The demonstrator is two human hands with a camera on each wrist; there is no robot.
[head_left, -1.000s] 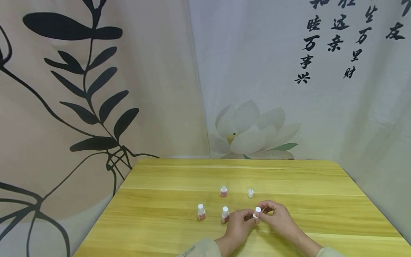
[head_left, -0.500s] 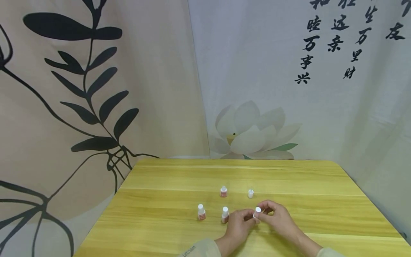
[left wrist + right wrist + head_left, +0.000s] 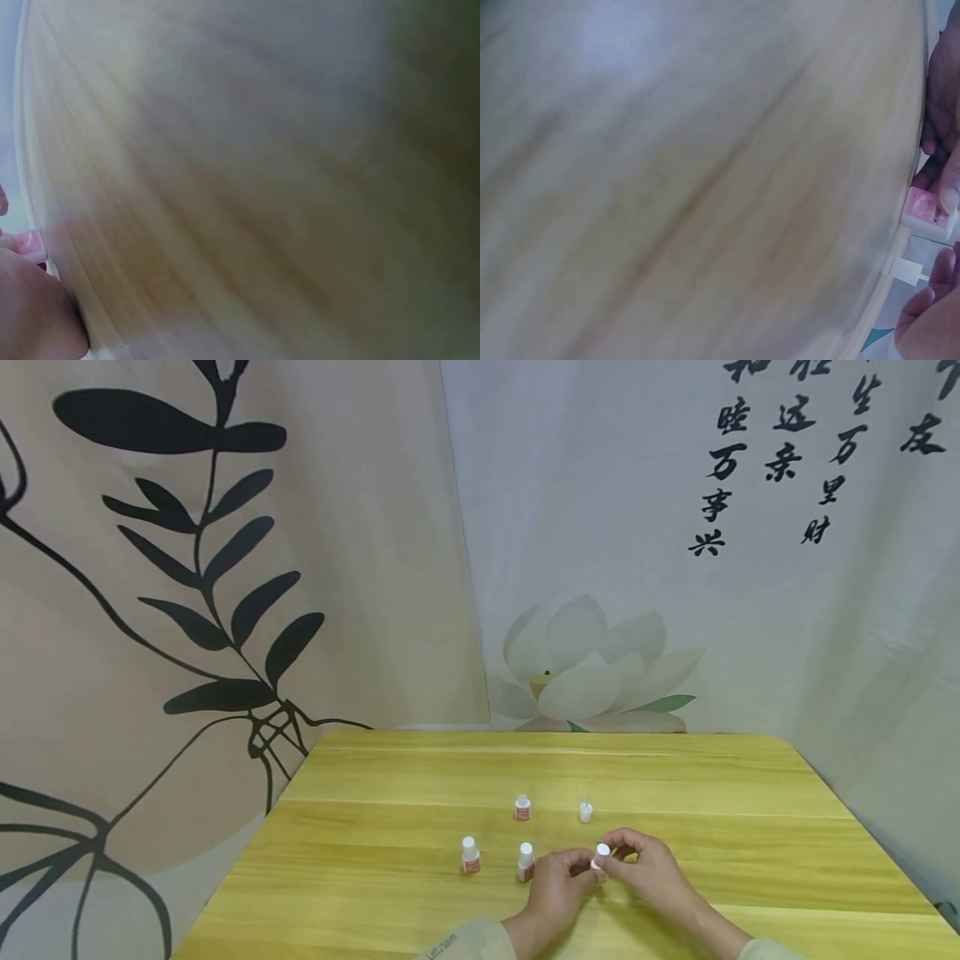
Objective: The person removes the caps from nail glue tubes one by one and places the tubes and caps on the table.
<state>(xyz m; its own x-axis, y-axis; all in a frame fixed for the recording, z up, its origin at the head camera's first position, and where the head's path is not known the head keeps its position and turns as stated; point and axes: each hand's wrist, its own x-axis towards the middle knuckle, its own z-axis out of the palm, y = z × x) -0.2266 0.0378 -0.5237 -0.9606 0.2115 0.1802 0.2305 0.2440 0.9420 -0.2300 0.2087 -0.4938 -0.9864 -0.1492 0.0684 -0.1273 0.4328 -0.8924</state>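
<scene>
Item in hand: a small bottle [image 3: 602, 853] with a white cap and, as seen in both wrist views, a pink label. It is held upright above or on the near part of the table, right of centre in the head view; whether its base touches the wood cannot be told.

Left hand [image 3: 558, 881]: fingers bent, gripping the bottle's body; in the right wrist view the thumb lies against the label.

Right hand [image 3: 652, 872]: thumb and forefinger curled in, with only the cap's width between them, pinching the cap from the right. The remaining fingers are bent and partly hidden.

Just beside the left hand's knuckles stands a white-capped bottle [image 3: 527, 862]; contact between the two cannot be confirmed. A second white-capped bottle [image 3: 471, 856] stands upright further left, apart from it. Behind, a bottle with a narrower greyish top [image 3: 522, 808] stands upright, its red label facing forward. To its right, beyond the right hand's fingers, a small white cap with a thin stem [image 3: 586, 812] stands stem upward.

All rest on a yellow wood-grain table [image 3: 360, 860]. Pale sleeves cover the forearms, the left one lettered. Behind hangs a printed curtain [image 3: 600, 527] showing dark leaves, a lotus and Chinese characters.
</scene>
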